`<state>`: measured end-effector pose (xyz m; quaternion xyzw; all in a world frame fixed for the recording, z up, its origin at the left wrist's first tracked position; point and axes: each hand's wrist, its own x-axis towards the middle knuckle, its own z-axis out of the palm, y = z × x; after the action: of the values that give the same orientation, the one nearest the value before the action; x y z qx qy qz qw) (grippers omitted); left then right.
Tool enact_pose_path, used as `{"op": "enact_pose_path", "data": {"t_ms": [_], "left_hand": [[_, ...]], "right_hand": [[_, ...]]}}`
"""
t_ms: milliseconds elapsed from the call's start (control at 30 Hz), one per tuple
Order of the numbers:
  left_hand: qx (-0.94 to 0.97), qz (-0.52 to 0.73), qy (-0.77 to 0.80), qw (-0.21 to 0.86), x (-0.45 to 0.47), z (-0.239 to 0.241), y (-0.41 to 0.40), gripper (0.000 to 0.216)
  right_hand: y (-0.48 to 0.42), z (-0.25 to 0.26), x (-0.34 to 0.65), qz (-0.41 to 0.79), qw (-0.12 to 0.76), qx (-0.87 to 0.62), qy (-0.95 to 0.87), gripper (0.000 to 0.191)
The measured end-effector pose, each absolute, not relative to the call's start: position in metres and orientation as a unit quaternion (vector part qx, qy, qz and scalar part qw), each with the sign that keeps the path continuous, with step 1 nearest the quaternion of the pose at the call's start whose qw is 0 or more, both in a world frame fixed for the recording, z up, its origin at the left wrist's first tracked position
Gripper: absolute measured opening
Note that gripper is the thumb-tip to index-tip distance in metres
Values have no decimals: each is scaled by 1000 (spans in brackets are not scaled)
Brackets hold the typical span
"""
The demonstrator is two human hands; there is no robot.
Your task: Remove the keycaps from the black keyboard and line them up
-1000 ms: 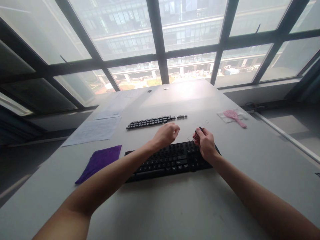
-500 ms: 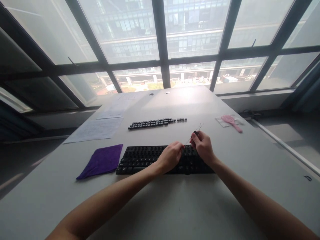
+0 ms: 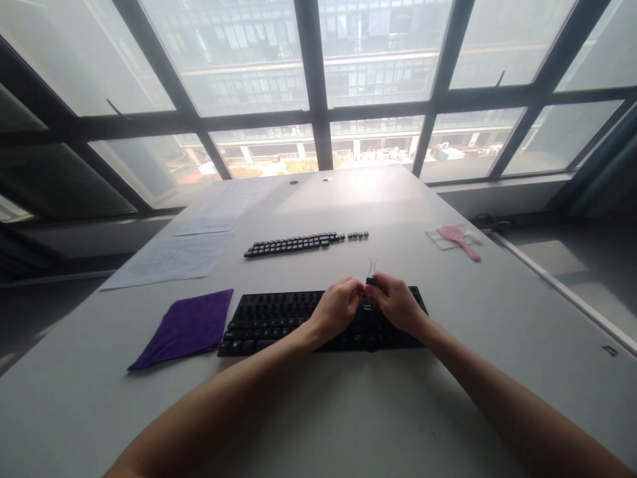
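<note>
A black keyboard (image 3: 279,305) lies across the desk in front of me, its upper rows on the left stripped of keycaps. My right hand (image 3: 398,304) is closed over the keyboard's right part, pinching the black handle of a wire keycap puller (image 3: 371,281). Thin wire prongs stick up from the handle, and short wire ends show below it. My left hand (image 3: 338,305) touches or nearly touches the puller with its fingertips pressed together. Whatever those fingertips hold, if anything, is hidden. Beyond the keyboard, removed keycaps (image 3: 293,244) stand in neat rows.
A folded purple cloth (image 3: 186,328) lies left of the keyboard. Paper sheets (image 3: 172,259) are spread behind it. At the right, a pink hairbrush (image 3: 455,237) rests on a clear plastic bag (image 3: 438,240). Large windows stand beyond the white desk (image 3: 323,212).
My right hand has moved left and slightly down with the keycap puller, closing up to my left hand. The puller has turned from slanted to nearly upright. The view has shifted slightly.
</note>
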<state>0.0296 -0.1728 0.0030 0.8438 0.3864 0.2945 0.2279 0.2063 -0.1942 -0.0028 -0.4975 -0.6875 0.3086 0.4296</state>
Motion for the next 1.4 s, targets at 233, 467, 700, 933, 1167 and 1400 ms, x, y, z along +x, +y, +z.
{"op": "enact_pose_path", "data": {"t_ms": [233, 467, 700, 933, 1167, 1400], "left_hand": [[835, 302, 385, 252, 27, 5, -174, 15], [829, 319, 382, 257, 28, 3, -174, 16], [823, 329, 390, 249, 29, -1, -172, 15], [857, 272, 360, 250, 25, 8, -177, 19], [893, 216, 314, 239, 21, 11, -177, 8], [885, 242, 332, 218, 23, -5, -176, 6]], "right_hand": [[-205, -2, 206, 249, 408, -484, -733, 26], [-197, -1, 206, 316, 404, -487, -707, 27], [-198, -2, 203, 281, 381, -468, -746, 19], [-212, -7, 208, 214, 397, -430, -782, 13], [-212, -10, 209, 248, 423, -443, -751, 9], [-214, -10, 211, 284, 441, -455, -719, 11]]}}
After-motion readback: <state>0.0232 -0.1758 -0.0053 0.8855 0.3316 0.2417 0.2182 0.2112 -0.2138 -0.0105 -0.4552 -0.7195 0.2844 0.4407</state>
